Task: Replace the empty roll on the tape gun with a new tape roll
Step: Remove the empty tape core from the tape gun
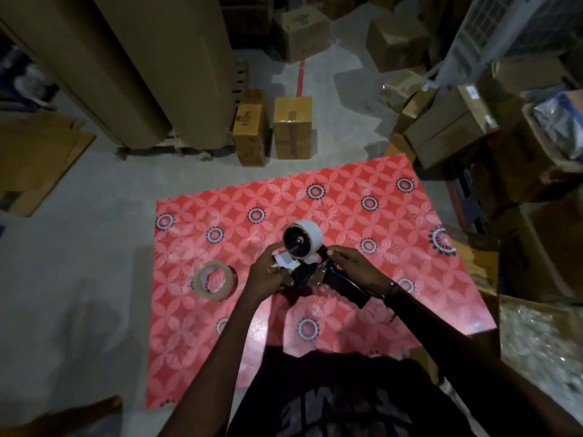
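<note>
A black tape gun (318, 274) is held above the red patterned table (362, 222). A white tape roll (310, 236) sits on its spool, standing up at the far end. My left hand (268, 272) grips the gun's front by the blade, with a loose white strip of tape under its fingers. My right hand (353, 266) holds the gun near the top of the handle, which points toward me. A thin, nearly spent brownish roll (214, 280) lies flat on the table to the left of my hands.
Two small cardboard boxes (271, 127) stand on the floor past the table's far edge. Stacked cartons (473, 121) crowd the right side. Tall cardboard rolls (132, 64) rise at the far left. Grey floor (79, 279) lies left of the table.
</note>
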Demonstrator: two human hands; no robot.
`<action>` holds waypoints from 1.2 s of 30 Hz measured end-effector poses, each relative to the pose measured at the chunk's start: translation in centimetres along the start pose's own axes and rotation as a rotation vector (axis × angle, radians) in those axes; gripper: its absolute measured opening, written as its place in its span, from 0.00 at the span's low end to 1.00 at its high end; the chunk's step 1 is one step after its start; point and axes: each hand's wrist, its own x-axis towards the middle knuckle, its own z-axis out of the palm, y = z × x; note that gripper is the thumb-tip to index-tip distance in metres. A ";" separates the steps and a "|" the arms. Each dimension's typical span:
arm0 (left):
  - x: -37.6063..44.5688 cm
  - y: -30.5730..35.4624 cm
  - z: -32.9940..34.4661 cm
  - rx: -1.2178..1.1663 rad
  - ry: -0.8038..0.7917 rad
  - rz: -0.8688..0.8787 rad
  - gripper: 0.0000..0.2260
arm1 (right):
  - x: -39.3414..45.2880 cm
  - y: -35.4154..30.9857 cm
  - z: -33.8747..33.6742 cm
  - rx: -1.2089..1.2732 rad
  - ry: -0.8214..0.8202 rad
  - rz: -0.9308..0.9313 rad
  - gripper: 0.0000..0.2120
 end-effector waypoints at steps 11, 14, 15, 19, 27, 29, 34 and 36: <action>1.1 -4.4 5.6 0.185 0.218 -0.157 0.08 | 1.5 4.2 -0.6 -0.194 -0.078 0.194 0.12; 1.2 -4.2 7.0 0.194 0.243 -0.157 0.13 | 1.2 4.9 -0.8 -0.249 -0.081 0.045 0.10; 1.2 -4.1 7.4 0.190 0.253 -0.160 0.17 | 1.4 5.4 -0.9 -0.276 -0.091 -0.014 0.08; 1.6 -3.4 8.8 0.126 0.289 -0.164 0.21 | 2.2 8.1 -1.6 -0.364 -0.053 -0.065 0.09; 2.4 -2.9 10.0 0.126 0.286 -0.175 0.24 | 2.4 10.3 -2.2 -0.390 0.073 0.008 0.25; 2.3 -2.9 10.2 0.150 0.339 -0.174 0.23 | 2.5 10.2 -2.3 -0.355 0.130 0.014 0.28; 3.9 -1.8 10.0 0.259 0.412 -0.115 0.22 | 3.4 8.7 -1.4 -0.311 0.395 0.047 0.28; 5.5 -1.2 10.0 0.279 0.379 -0.093 0.22 | 4.2 8.3 -0.6 -0.338 0.440 0.111 0.27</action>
